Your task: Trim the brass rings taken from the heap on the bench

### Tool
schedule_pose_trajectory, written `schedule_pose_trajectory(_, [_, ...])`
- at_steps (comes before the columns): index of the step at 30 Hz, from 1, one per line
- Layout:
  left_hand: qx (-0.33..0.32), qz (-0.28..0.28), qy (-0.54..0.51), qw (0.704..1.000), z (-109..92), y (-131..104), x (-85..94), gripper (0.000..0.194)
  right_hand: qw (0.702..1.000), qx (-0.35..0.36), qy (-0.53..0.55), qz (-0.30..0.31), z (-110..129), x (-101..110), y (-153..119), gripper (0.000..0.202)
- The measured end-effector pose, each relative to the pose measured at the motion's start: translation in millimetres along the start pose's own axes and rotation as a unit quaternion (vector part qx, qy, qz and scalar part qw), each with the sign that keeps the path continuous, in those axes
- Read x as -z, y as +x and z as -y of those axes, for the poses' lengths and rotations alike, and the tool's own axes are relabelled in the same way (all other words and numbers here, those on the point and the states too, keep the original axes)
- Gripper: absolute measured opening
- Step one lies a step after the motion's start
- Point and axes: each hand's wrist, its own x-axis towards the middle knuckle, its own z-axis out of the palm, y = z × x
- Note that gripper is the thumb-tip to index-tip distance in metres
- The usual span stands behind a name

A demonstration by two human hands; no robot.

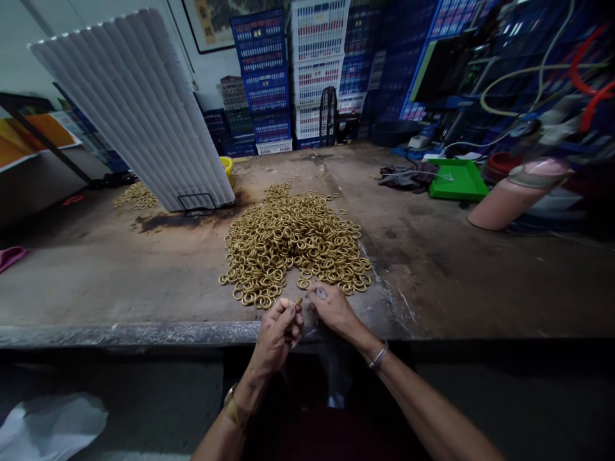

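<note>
A heap of brass-coloured rings [298, 237] lies on the worktable in front of me. At the table's front edge, my left hand [280, 330] pinches a brass ring [298, 301], seen nearly edge-on, between thumb and fingers. Close to its right, my right hand [334, 310] is closed with its fingertips together, just below the near rings of the heap. What those fingers hold, if anything, is too small to make out. The two hands are slightly apart.
Left of the heap, a tall white corrugated panel [139, 109] leans in a black wire stand [196, 203], with more rings [137, 196] beside it. To the right are a green tray [457, 179], dark gloves [407, 176] and a pink bottle [516, 195]. Stacked crates [317, 77] stand behind.
</note>
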Motion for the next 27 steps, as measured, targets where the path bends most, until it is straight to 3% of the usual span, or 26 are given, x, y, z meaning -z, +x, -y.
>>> schedule_pose_trajectory(3, [0.014,-0.014,-0.034,0.999,2.5,3.2,0.3,0.034,0.976,-0.081,0.184,0.081,7.8,-9.3,-8.4,0.023])
schedule_pose_trajectory(6, [0.013,-0.024,-0.036,0.999,5.3,4.9,1.5,0.036,0.947,-0.119,0.261,0.144,14.5,-14.2,-15.5,0.023])
schedule_pose_trajectory(8, [0.017,-0.033,-0.036,0.999,6.8,5.3,2.9,0.037,0.950,-0.111,0.261,0.128,16.5,-14.4,-16.5,0.019])
schedule_pose_trajectory(13, [0.021,-0.066,-0.039,0.997,9.2,4.9,5.7,0.036,0.989,-0.011,0.147,0.014,14.4,-9.7,-13.1,0.012])
schedule_pose_trajectory(19, [0.026,-0.052,-0.015,0.998,8.8,1.3,2.7,0.037,0.994,0.108,0.030,0.003,14.6,-6.1,-16.4,0.014])
schedule_pose_trajectory(23, [0.017,-0.038,0.023,0.999,8.4,0.3,0.8,0.035,0.994,0.112,0.012,-0.006,18.0,-5.9,-16.8,0.014])
schedule_pose_trajectory(27, [0.034,-0.043,-0.043,0.998,8.7,3.3,2.5,0.035,0.994,0.070,0.086,-0.001,18.8,-7.3,-16.1,0.014])
